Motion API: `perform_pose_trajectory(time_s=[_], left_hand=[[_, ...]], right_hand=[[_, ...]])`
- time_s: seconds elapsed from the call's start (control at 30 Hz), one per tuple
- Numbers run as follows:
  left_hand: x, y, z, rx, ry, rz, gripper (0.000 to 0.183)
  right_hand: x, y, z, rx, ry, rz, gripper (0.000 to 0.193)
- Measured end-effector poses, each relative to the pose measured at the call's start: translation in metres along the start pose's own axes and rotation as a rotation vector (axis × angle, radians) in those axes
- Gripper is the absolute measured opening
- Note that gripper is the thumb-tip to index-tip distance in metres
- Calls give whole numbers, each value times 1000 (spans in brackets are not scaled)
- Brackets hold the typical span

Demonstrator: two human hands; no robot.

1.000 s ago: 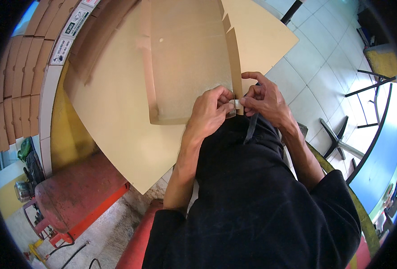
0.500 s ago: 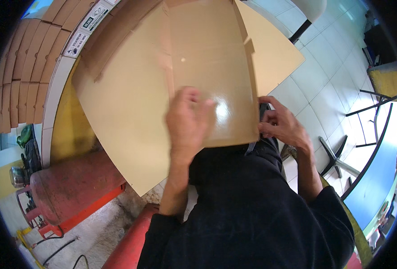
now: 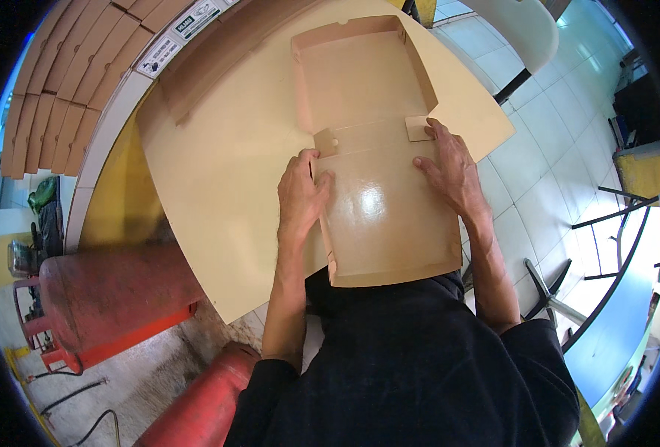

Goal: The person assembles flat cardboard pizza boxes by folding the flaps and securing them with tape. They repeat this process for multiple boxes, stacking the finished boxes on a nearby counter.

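A brown cardboard box (image 3: pixel 397 231) lies unfolded on a pale table, its near end reaching over the edge toward my body. Its lid half (image 3: pixel 363 74) spreads out at the far side with low walls raised. My left hand (image 3: pixel 300 195) pinches the left wall of the near half, thumb inside and fingers outside. On the opposite side, my right hand (image 3: pixel 457 171) grips the right wall, thumb over the inside. Its fingertips touch a small corner flap (image 3: pixel 419 129) near the fold. Another flap with a small hole (image 3: pixel 328 142) shows by my left hand.
Stacked folded cardboard boxes (image 3: pixel 69 82) stand at the far left behind a tiled ledge (image 3: pixel 91 167). A red gas cylinder (image 3: pixel 121 294) lies below left, with another red cylinder (image 3: pixel 203 398) nearer. A white chair (image 3: pixel 520 33) and a blue table (image 3: pixel 620 298) are to the right.
The box has come nearer, and its left wall and corner flaps now show raised. My left hand has gone from above the panel to the left wall; my right hand has moved farther up the right side.
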State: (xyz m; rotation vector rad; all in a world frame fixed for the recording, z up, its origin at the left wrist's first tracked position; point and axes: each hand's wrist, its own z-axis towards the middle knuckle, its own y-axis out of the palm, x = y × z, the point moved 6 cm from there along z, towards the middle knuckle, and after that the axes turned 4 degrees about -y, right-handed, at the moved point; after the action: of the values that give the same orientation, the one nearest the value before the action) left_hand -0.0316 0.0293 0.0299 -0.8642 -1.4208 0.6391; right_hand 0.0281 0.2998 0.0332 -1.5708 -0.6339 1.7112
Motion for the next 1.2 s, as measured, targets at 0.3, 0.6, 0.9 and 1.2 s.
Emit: perform_pose_trajectory(time_s=[0.3,0.6,0.9,1.2], left_hand=[[-1,2,41,48,-171,21,14],[-19,-8,40,196,-330,-82,26],[-41,-1,31,-52,-414,-548,38],[-20,-31,-22,187,-120,-550,36]], right_hand=[[-8,2,24,18,-71,-159,58],[31,-6,33,135,163,219,54],[10,-9,52,69,247,180,54],[2,-23,36,30,116,354,36]])
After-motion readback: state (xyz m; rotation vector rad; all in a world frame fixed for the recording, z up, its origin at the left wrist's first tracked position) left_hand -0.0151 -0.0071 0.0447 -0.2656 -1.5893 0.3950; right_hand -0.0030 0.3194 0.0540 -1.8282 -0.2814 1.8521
